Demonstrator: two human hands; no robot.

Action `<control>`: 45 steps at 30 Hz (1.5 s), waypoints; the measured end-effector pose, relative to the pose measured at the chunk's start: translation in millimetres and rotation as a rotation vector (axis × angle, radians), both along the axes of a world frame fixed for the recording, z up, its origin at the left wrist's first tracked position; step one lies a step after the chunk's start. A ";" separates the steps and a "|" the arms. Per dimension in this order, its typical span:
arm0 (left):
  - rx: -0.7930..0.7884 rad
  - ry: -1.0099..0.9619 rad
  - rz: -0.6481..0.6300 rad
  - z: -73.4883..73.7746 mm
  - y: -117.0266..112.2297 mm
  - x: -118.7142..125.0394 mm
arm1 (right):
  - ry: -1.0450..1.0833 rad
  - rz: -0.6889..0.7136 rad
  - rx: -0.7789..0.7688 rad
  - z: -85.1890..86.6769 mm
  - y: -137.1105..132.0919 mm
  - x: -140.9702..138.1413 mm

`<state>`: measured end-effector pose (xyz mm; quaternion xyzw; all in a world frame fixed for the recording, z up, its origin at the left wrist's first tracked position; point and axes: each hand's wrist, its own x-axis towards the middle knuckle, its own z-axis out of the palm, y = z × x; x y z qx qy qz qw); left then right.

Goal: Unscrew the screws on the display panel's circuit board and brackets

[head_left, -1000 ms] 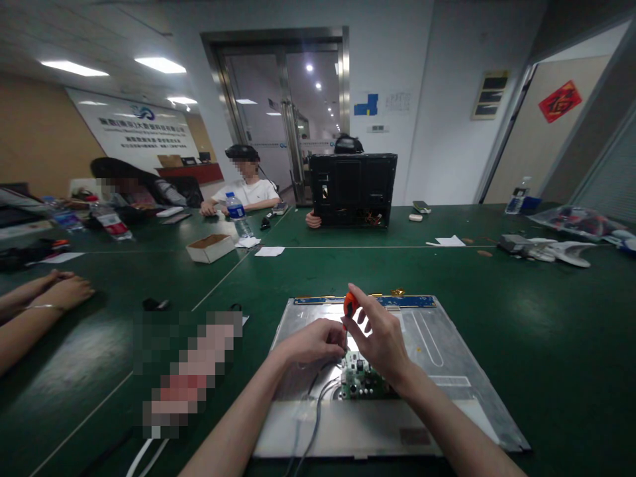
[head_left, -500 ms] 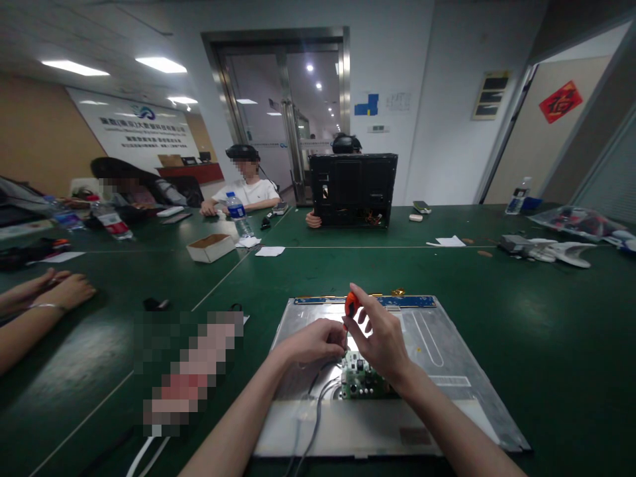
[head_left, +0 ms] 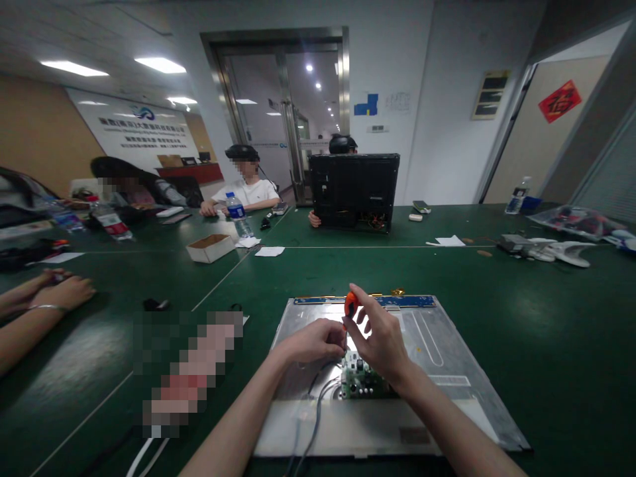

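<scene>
My right hand point(head_left: 380, 334) grips a screwdriver point(head_left: 351, 303) by its orange and black handle, one finger on top of it. The shaft points down toward the upper left corner of a green circuit board point(head_left: 365, 381). Beside the shaft, my left hand point(head_left: 320, 339) is closed in a pinch around the tool's lower end; the tip itself is hidden. The board rests on the metal back of a display panel point(head_left: 432, 344), which lies flat on the table. Grey cables point(head_left: 318, 417) run from the board's left side toward me.
A blurred-out strip with white cords point(head_left: 142, 457) lies left of the panel. Another person's hands point(head_left: 64, 291) rest at the left. Across the table are a white box point(head_left: 211, 248), a water bottle point(head_left: 238, 215) and a black monitor housing point(head_left: 352, 192) held by a person.
The black monitor housing across the table has tilted slightly. My hands and the screwdriver look the same as before.
</scene>
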<state>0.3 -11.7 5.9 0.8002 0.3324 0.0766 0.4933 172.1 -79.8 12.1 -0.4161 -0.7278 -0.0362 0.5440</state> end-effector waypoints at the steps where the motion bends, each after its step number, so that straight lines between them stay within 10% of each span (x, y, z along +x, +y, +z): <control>1: -0.004 -0.001 0.003 -0.8 0.3 -0.1 | 0.003 -0.002 -0.001 -0.1 0.1 -0.2; 45: -0.074 -0.035 0.019 -1.3 -3.0 -0.1 | 0.006 -0.038 0.005 0.2 -0.6 -1.9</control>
